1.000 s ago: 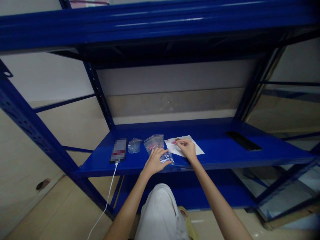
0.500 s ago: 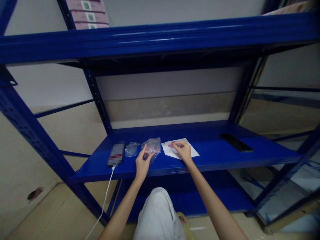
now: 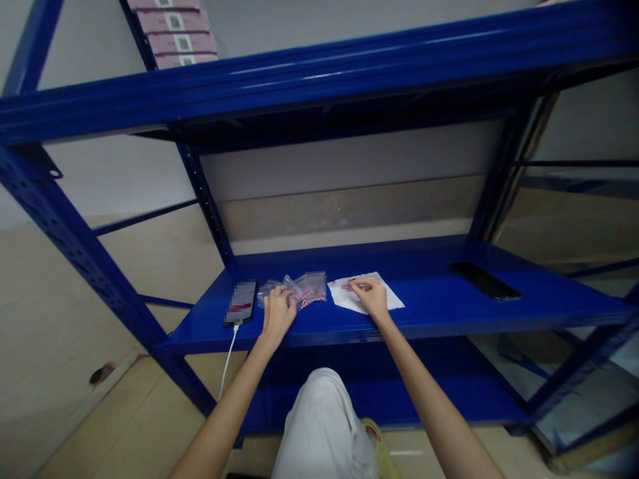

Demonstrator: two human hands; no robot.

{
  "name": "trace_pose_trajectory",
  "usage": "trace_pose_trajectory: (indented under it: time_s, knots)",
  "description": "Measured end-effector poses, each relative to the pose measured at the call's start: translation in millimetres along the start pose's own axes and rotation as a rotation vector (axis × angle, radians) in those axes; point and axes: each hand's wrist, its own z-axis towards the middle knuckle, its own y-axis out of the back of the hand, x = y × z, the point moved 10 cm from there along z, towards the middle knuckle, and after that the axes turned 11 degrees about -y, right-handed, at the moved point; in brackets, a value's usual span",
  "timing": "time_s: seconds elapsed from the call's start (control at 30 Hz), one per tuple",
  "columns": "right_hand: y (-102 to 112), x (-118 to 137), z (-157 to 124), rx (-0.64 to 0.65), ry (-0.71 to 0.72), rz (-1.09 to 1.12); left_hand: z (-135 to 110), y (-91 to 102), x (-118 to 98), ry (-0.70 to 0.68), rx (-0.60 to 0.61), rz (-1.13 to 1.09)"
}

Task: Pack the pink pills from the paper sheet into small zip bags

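"Since a tall blue steel shelving rack (image 3: 319,86) fills the view, where is the handling being done?"

"It is being done on the rack's lower blue steel shelf (image 3: 439,313). A stack of flat pink boxes (image 3: 174,33) is seen higher up, beyond the top beam, and a pale fabric-covered knee (image 3: 322,412) is seen below the shelf."

"What has been laid out on that shelf?"

"A black smartphone with a pixelated screen (image 3: 240,303) is placed at the left, with a thin white charging cable (image 3: 228,359) trailing downward. A flat black slab-like object (image 3: 484,281) is left well over to the right. Between them, clear plastic zip bags (image 3: 309,289) holding small pink-red pieces are bunched together, just beside a sheet of white paper (image 3: 372,296)."

"And how are the hands placed?"

"The left hand (image 3: 278,314) is held close to the phone, with its fingers slightly parted and their tips (image 3: 285,293) laid against the clear plastic zip bags. The right hand (image 3: 372,297) is kept on the white paper, its fingertips (image 3: 355,284) drawn narrowly together at a small pink piece (image 3: 347,286). Whether either hand is actually gripping cannot be told."
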Motion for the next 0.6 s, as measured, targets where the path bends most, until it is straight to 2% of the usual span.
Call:
trace_pose_trajectory:
  time_s: [0.17,0.27,0.37,0.47,0.6]
  knots:
    - [0,-1,0,-0.011,-0.007,0.003,2,-23.7,-28,-0.120,0.163,0.115]
    - [0,-2,0,-0.004,-0.005,0.004,3,-30.2,-31,-0.169,0.254,0.147]
    - [0,-2,0,0.001,-0.008,0.010,4,-29.4,-27,-0.215,0.294,0.196]
    - [0,0,0,0.004,-0.010,0.024,9,-21.0,-20,-0.225,0.255,0.247]
    - [1,2,-1,0.003,-0.012,0.040,22,-0.9,-23,-0.199,0.090,0.262]
